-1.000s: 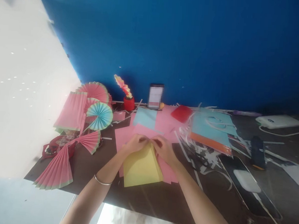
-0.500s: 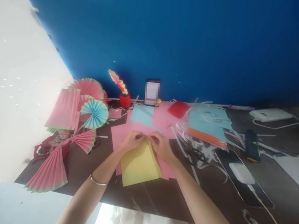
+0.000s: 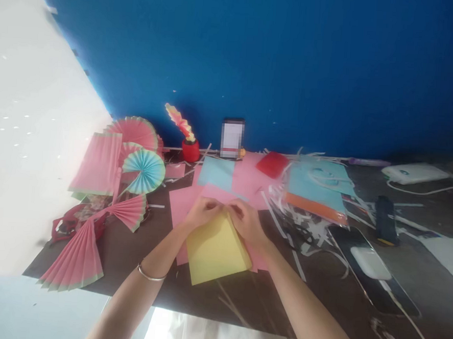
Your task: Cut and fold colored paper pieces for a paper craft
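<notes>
A sheet of yellow paper (image 3: pixel 216 250), seemingly folded into layers at its right side, slants over pink paper (image 3: pixel 180 200) on the dark table. My left hand (image 3: pixel 204 212) pinches its upper corner, and a silver bangle circles that wrist. Close beside it, my right hand (image 3: pixel 242 219) is closed on the same corner from the other side. Both sets of fingertips nearly meet there, and they hide the exact fold. A light blue sheet (image 3: pixel 216 172) lies just beyond the hands.
Pleated pink paper fans (image 3: pixel 77 257) and a blue pleated fan (image 3: pixel 144 171) stand at the left. A red pot (image 3: pixel 190 150) is by the wall. White paper strips (image 3: pixel 318 231), scissors, a phone (image 3: pixel 374 270) and a power bank (image 3: pixel 414 173) spread across the right.
My view has shifted a little rightward. The yellow paper's lower edge has swung slightly to the right, while both hands keep pinching its upper corner.
</notes>
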A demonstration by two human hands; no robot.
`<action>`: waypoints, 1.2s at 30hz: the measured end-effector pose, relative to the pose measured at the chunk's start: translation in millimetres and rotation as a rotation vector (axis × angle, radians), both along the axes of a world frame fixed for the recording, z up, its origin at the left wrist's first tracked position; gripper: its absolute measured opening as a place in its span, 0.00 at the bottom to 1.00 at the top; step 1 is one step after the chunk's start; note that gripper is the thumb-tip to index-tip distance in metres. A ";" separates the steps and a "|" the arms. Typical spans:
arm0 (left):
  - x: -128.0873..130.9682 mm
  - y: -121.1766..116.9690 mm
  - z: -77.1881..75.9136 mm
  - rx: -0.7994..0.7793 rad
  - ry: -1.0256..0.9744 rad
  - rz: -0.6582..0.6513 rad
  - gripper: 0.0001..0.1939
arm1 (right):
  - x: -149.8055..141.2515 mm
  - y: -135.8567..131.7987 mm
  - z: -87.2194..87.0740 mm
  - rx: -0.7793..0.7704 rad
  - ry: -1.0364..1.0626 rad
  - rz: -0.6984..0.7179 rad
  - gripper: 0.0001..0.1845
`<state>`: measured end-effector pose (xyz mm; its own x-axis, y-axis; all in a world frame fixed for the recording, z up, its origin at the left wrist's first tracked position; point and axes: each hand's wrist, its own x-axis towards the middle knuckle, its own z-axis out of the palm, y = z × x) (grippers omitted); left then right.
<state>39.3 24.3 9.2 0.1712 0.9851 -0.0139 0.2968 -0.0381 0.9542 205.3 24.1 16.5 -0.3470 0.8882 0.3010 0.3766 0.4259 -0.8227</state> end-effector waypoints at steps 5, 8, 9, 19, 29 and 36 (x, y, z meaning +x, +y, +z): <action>1.0 -0.9 1.0 -0.046 -0.024 0.010 0.15 | -1.2 1.3 -3.1 0.003 0.019 -0.014 0.09; 1.8 -1.5 1.7 -0.070 -0.038 0.003 0.16 | -1.3 2.0 -4.1 -0.015 0.036 -0.015 0.09; 2.0 -1.7 2.0 -0.076 -0.040 -0.002 0.16 | -1.4 2.1 -3.9 -0.026 0.045 -0.017 0.09; 3.0 -3.7 0.4 -0.020 -0.051 -0.041 0.15 | -0.4 0.2 6.5 -0.207 0.127 -0.009 0.10; 2.1 -4.4 -2.0 -0.012 0.024 -0.004 0.11 | -0.1 2.6 -1.7 -0.176 0.044 -0.036 0.09; 1.8 -1.3 -2.0 -0.080 -0.092 -0.003 0.14 | -0.1 2.7 -1.8 -0.153 0.058 -0.036 0.10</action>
<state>41.1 23.0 7.1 0.1781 0.9810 -0.0768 0.2078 0.0388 0.9774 205.2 26.8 14.7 -0.3001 0.9368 0.1796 0.3394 0.2809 -0.8977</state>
